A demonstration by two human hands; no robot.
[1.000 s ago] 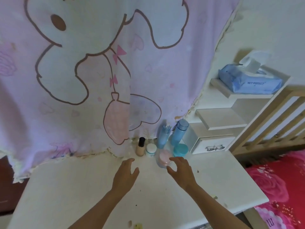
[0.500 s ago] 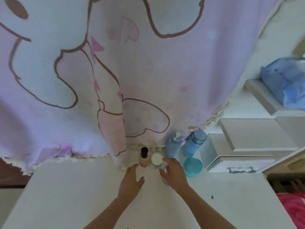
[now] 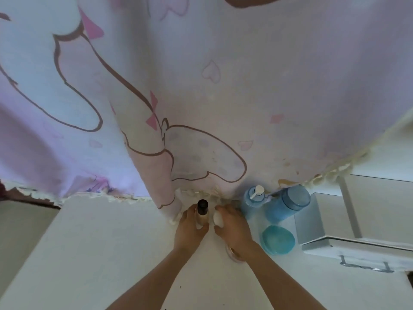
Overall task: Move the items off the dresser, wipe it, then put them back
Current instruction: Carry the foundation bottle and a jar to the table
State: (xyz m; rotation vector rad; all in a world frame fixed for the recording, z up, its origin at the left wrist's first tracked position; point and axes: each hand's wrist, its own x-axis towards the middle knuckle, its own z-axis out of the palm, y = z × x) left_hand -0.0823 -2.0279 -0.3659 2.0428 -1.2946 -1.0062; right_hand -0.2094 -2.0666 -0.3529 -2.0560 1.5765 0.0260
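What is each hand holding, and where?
The left hand grips the beige bottle round its body; the right hand curls over the white jar from above.

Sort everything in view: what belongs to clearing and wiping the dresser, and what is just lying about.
Job: white dresser top; beige bottle with black cap, in the left hand; small white-lidded jar, in the right hand; blue pump bottle; blue capped bottle; teal round jar.
Lying about: pink cartoon-print curtain; white drawer box.
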